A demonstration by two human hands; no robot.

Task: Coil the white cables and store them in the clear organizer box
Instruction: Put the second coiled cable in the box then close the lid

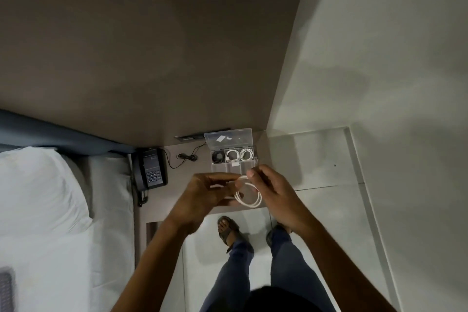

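A white cable point(249, 196), wound into a small loop, hangs between both my hands just in front of the clear organizer box point(234, 167). My left hand point(202, 195) pinches one side of the cable. My right hand point(271, 192) holds the other side near the loop's top. The box stands open on the bedside table, lid point(229, 140) tilted back against the wall. Its back row holds a black coiled cable point(218, 156) on the left and two white coils point(232, 155) point(247, 154) beside it. The front compartments look mostly bare.
A black desk phone point(151, 168) sits at the table's left, with a thin black cord point(187, 156) lying toward the box. A bed with a white pillow point(43, 192) fills the left. My sandalled feet point(226, 230) stand on the white floor below the table.
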